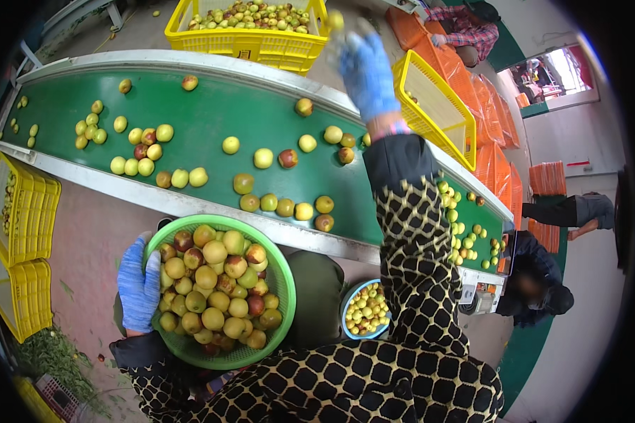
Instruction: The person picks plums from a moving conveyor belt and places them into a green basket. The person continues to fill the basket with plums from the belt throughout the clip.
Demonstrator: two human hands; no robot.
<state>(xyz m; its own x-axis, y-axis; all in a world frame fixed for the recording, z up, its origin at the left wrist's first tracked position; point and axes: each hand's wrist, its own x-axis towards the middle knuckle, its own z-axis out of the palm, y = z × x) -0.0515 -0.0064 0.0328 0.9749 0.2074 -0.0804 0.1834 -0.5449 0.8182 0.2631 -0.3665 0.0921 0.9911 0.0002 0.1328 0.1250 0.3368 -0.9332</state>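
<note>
My left hand [139, 288], in a blue knitted glove, grips the left rim of a green plastic basket [288, 301]. The basket is heaped with yellow-green and reddish jujubes [211, 296] and rests at my lap. My right hand [369, 74], gloved in the same way, reaches over the far edge of a green conveyor belt [201, 121]. Its fingers are spread and blurred. One blurred yellowish jujube [336, 21] appears just beyond the fingertips, seemingly apart from them. Loose jujubes [263, 158] lie scattered and in rows on the belt.
Beyond the belt stand a yellow crate [248, 45] of jujubes and another yellow crate [439, 113]. More yellow crates [32, 217] are at left. A blue basin [346, 309] of jujubes sits by my leg. Orange crates [487, 113] line the wall; several people are at right.
</note>
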